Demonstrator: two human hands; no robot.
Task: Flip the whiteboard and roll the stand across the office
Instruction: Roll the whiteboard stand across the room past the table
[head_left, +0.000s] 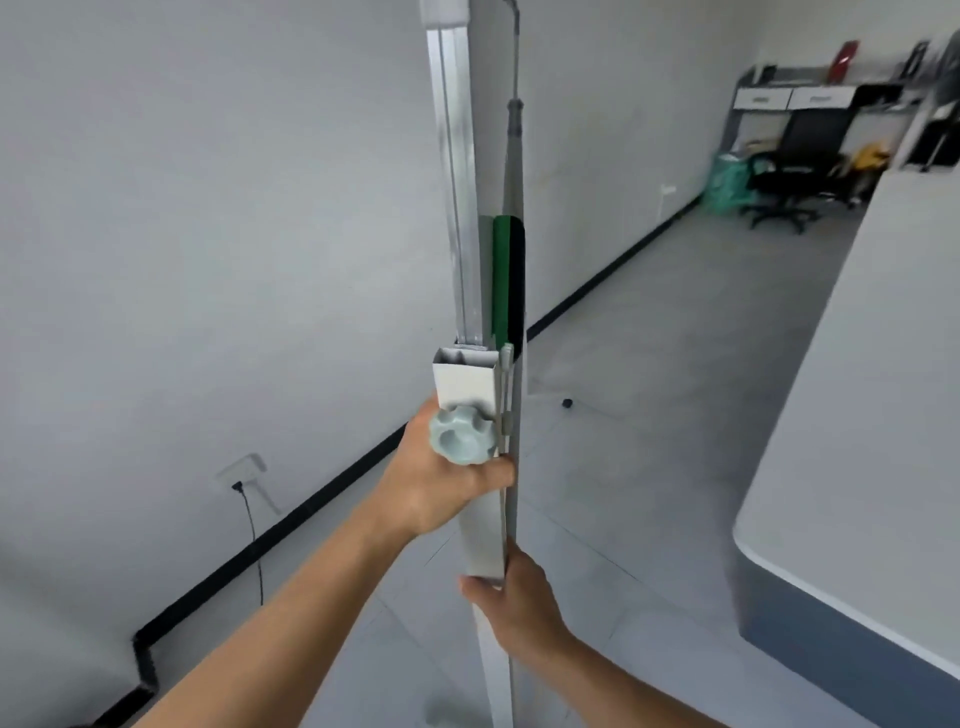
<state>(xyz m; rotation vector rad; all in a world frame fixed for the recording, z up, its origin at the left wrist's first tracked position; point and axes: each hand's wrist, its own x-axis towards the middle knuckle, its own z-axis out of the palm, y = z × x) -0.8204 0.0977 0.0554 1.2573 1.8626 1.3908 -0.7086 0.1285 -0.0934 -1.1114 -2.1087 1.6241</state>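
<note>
I look along the edge of the whiteboard (511, 291), seen end-on as a thin vertical strip with a green and black part on its side. Its white stand post (460, 379) rises in the middle of the view, with a pale grey-green locking knob (460, 435) on it. My left hand (441, 488) is wrapped around the post just below and behind the knob. My right hand (511, 592) grips the post lower down, fingers curled around its edge. The stand's base and wheels are out of view.
A white wall (208, 260) with a black skirting, a socket and a hanging cable runs along the left. A large grey table (857, 415) fills the right. A corridor of tiled floor (649, 364) leads to a black office chair (795, 171) and a desk at the far end.
</note>
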